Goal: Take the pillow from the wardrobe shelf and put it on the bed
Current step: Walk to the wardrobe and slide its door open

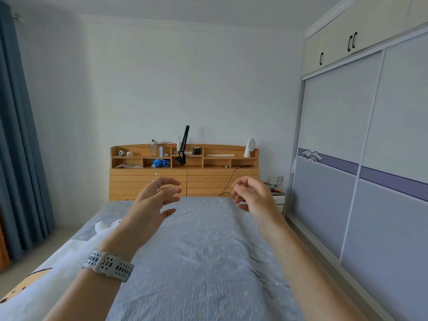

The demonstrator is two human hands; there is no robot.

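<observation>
A bed (203, 262) with a blue-grey starred cover stretches away in front of me. On the right stands the wardrobe (361, 172), its lilac and white sliding doors shut, so no shelf or pillow shows. My left hand (157, 198), with a ring and a white watch on the wrist, hovers above the bed with fingers spread and nothing in it. My right hand (252, 195) floats beside it, fingers loosely curled and apart, also holding nothing.
A wooden headboard (184, 167) with shelves of small items closes the far end of the bed. A white plush toy (105, 225) and a pale blanket (46, 279) lie on the bed's left side. Blue curtains (20, 147) hang at left. A small bedside table (276, 192) sits by the wardrobe.
</observation>
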